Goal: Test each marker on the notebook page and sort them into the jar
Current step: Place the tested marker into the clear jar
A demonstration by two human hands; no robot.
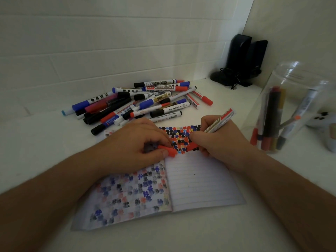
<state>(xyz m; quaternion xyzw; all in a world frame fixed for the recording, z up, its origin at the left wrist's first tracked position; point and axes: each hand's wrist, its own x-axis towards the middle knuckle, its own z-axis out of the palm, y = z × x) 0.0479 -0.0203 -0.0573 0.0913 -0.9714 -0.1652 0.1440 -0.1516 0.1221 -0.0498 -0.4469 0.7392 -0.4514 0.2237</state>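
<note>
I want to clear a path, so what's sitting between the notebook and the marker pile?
Nothing: in the head view the bare table separates the notebook from the marker pile, only a narrow strip.

The picture is dim and greyish, with soft, even light and only faint shadows. The wide lens bends the wall lines and stretches the forearms at the lower corners. The jar at the right edge shows pale glare and looks smeared. Fine detail is soft and slightly noisy throughout.
</note>
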